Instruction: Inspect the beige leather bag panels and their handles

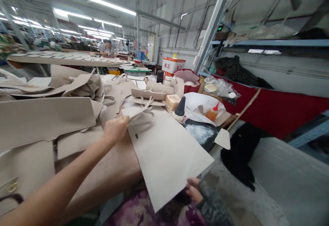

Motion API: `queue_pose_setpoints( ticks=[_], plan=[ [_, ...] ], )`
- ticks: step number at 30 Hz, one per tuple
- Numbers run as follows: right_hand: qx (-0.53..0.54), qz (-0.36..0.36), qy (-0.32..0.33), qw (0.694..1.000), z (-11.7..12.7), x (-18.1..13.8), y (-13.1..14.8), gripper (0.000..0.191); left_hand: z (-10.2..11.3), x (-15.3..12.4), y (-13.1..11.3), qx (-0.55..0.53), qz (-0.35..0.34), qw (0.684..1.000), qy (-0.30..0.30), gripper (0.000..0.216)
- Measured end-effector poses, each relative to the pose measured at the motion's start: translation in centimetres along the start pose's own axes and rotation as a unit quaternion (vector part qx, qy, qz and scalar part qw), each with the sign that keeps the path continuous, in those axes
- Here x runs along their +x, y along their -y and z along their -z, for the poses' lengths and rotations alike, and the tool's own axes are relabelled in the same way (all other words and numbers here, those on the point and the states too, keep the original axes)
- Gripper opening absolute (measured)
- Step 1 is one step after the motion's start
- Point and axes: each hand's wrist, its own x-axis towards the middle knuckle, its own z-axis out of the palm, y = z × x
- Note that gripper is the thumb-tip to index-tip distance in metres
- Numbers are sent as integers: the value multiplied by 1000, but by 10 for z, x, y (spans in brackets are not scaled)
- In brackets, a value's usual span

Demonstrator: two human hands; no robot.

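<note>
The large, flat, beige panel of leather-like sheet material lies across the pile of beige cut pieces on the worktable, its near corner hanging past the table edge toward your lap. Your left hand rests on its far left edge, fingers curled over and pinching the edge near the thin beige strap that loops off the far end. Your right hand, in a grey knitted sleeve, sits under the near right edge; the sheet hides most of the fingers, so you cannot tell whether they are pinching or only propping it up.

Judging by how it holds its plane where it overhangs, the panel looks light and moderately stiff: it should bend in a broad curve rather than crumple. The surface looks smooth and may slide between the fingers, so take it at the edges, hands well apart on opposite sides, as you have it now. A grip on one corner alone would likely let it sag or crease.

Its long axis runs from the near point by your right hand away toward the strap end, slanting up and left in the view. The strap end points toward the black-capped glue bottle and small orange squeeze bottle beyond.
</note>
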Motion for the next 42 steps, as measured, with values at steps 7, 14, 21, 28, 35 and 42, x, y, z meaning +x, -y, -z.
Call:
queue_pose_setpoints(
  ticks=[7,14,21,28,35,42],
  plan=[
    [479,-164,63,860,-57,43,21,45,-28,-130,-96,-55,-314,947,-40,45],
    [393,-132,12,910,-41,30,9,21,-31,-144,-131,-169,-296,940,27,28],
    [402,-133,3,906,-40,29,2,20,-24,-139,-137,-275,-216,928,129,21],
    [355,-136,36,924,-29,37,6,14,-31,-118,-145,-323,-127,916,202,25],
    [337,-115,48,933,-25,34,9,16,-39,-103,-152,-380,-66,900,203,24],
    [222,-31,8,974,-17,24,35,19,-14,-101,-150,-396,-89,894,190,29]
  ],
)
